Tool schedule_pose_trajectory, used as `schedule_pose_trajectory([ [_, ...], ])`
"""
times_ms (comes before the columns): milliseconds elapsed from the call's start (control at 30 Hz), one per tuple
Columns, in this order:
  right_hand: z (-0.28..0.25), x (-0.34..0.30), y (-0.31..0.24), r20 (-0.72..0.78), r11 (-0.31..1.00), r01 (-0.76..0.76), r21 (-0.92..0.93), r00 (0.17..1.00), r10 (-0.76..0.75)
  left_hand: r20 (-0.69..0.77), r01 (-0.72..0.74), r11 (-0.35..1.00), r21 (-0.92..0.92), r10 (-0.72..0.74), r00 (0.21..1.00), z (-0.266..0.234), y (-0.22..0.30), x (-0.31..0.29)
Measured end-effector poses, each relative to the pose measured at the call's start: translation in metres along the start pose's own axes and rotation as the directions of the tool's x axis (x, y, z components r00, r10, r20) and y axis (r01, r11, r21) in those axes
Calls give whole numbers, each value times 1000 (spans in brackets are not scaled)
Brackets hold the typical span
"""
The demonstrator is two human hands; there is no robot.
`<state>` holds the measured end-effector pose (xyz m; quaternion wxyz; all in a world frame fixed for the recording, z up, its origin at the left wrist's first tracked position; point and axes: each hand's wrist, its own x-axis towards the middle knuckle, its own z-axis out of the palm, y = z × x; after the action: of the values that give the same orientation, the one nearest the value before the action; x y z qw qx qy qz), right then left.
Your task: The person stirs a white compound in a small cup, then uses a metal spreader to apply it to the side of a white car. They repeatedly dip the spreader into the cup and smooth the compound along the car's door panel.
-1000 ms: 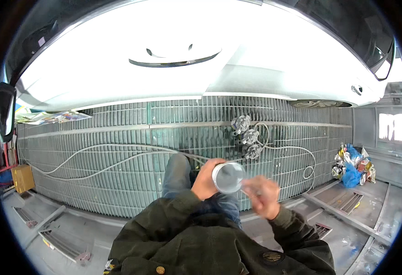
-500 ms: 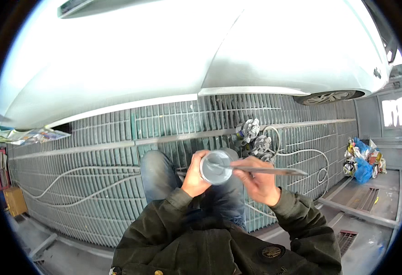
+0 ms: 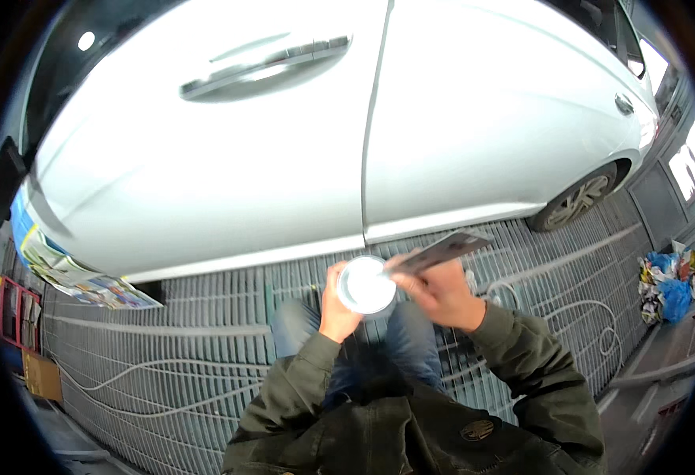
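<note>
My left hand [image 3: 337, 313] is wrapped round the side of a round cup [image 3: 370, 312] with pale liquid in it, held above my knees. In my right hand [image 3: 444, 294] is a flat, dark mixing stick [image 3: 449, 250], gripped between thumb and fingers. Its lower end reaches over the rim into the cup, where glare hides the tip. The upper end slants up and to the right. Ahead of both hands stands a white car [image 3: 260, 186], apart from them.
Slatted metal grating [image 3: 229, 317] forms the floor. A pale hose [image 3: 130, 368] runs across it at left. Masking paper [image 3: 78, 273] hangs off the car's left end. Also around are a cardboard box [image 3: 43, 376], a rear wheel [image 3: 581, 202] and a heap of crumpled waste [image 3: 674, 297].
My view has tilted up, bringing in the door handle and more of the car. The stick has swung from nearly level to a steeper slant. Grey tools on the grating are now mostly hidden.
</note>
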<state>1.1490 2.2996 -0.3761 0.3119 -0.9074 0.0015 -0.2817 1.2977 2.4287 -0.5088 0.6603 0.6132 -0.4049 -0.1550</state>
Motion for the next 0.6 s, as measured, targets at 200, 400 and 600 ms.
schedule_pose_trajectory([
  [200, 1, 49, -22, -249, 991, -5, 133, 968, 38, 2, 15, 997, 79, -15, 1000, -25, 16, 17],
  [400, -33, 77, -4, -237, 952, -211, 223, 935, 263, 85, 162, 973, -163, -149, 985, 6, 30, 55],
  [600, -70, 124, 19, -290, 980, -193, 46, 936, 198, 101, 245, 926, -285, -226, 969, 27, 65, 104],
])
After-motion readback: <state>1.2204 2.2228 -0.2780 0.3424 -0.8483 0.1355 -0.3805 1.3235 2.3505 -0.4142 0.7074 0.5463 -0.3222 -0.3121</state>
